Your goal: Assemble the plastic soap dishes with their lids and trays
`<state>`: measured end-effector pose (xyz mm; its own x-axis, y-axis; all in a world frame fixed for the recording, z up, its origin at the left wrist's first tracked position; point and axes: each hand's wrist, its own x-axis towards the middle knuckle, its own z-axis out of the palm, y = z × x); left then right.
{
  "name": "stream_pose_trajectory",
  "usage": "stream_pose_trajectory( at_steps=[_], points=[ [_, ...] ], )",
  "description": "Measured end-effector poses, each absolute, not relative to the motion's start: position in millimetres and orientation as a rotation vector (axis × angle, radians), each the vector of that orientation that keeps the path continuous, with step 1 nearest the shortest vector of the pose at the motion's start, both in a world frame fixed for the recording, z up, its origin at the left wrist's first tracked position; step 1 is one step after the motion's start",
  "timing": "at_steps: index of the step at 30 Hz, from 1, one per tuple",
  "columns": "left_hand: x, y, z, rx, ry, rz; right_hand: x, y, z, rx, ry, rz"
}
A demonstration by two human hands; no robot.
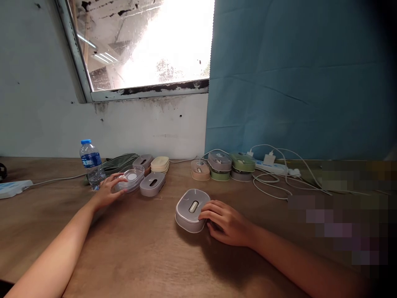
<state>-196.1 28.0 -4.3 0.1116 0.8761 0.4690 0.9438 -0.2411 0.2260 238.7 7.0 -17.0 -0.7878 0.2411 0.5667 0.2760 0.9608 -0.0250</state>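
Note:
My right hand [228,221] grips the right edge of a mauve-grey oval box [190,224], fingers over its top and thumb low on its side. The box has a clear cover, and a pale, rounded piece [194,207] shows at the slot in its middle. At the left, my left hand [108,191] has its fingers and thumb around the near edge of a clear plastic lid [136,177], among what look like stacked clear lids. Just right of these is another mauve-grey oval box [153,184] with an open slot.
A water bottle [92,163] stands behind my left hand, beside a dark green cloth bag [119,162]. Cream oval pieces [160,164] are stacked further back. Covered boxes in pink [200,170], mauve and green [242,162] line the back, near white cables and a power strip [269,167].

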Motion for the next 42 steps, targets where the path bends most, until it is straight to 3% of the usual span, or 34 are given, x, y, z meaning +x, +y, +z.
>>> stream_pose_trajectory(
  at_steps=[20,28,31,35,38,42],
  points=[
    [-181,30,-15,-2.103,-2.050,-0.833,239,7,-16,-0.373,-2.522,-0.069],
    [-152,15,-1,-1.879,-1.681,-1.022,239,7,-16,-0.376,-2.519,-0.088],
    [-99,-3,10,-2.151,-1.349,-1.035,240,6,-16,-0.383,-2.518,-0.092],
    [-19,-23,12,-2.878,-0.963,-0.633,240,5,-16,-0.397,-2.520,-0.103],
    [13,-26,6,-3.015,-1.045,-0.556,241,4,-18,-0.419,-2.475,-0.159],
    [16,-19,0,-3.064,-1.131,-0.769,241,6,-21,-0.442,-2.350,-0.255]
  ],
)
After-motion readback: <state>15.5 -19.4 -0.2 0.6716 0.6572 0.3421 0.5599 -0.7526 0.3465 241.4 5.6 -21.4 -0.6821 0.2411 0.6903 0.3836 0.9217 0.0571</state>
